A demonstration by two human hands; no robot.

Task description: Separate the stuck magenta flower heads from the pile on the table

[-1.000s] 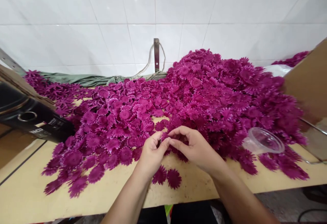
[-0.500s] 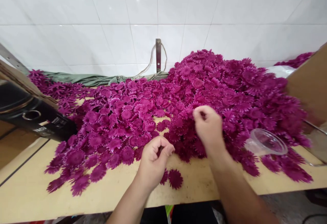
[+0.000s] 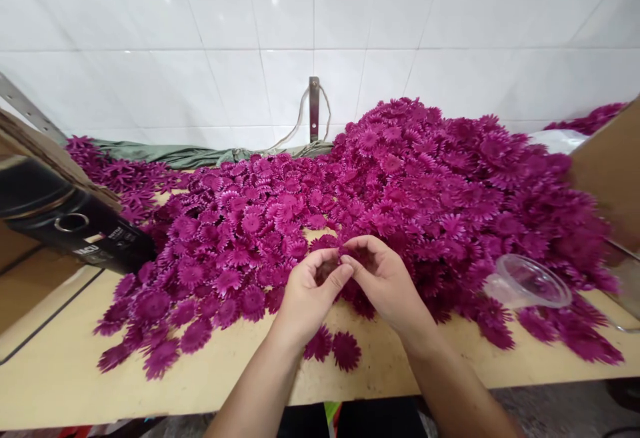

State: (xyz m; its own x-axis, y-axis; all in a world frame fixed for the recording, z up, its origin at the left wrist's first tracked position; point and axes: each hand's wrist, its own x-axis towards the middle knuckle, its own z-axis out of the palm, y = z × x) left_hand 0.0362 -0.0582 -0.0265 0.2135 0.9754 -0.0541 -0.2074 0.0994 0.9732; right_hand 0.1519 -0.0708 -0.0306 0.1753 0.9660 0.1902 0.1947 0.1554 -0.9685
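Note:
My left hand [image 3: 313, 288] and my right hand [image 3: 383, 278] meet over the front of a heap of magenta artificial flower heads [image 3: 430, 178]. Thumb and fingers are pinched on each hand, and the tips touch. A speck of magenta shows between them, but the fingers hide what it is. Just below my hands, two loose flower heads [image 3: 347, 351] lie on the pale wooden table [image 3: 380, 371]. To the left spreads a lower layer of flower heads [image 3: 250, 221].
A black cylindrical container [image 3: 75, 218] leans at the left beside cardboard. At the right, a clear plastic cup [image 3: 533, 281] lies among the flowers near a cardboard box [image 3: 607, 171]. Green cloth [image 3: 170, 153] and a metal bracket [image 3: 314, 108] are along the tiled wall.
My right hand has come down and left from the heap to meet my left hand. My left hand has risen slightly and moved right. The view has shifted a little.

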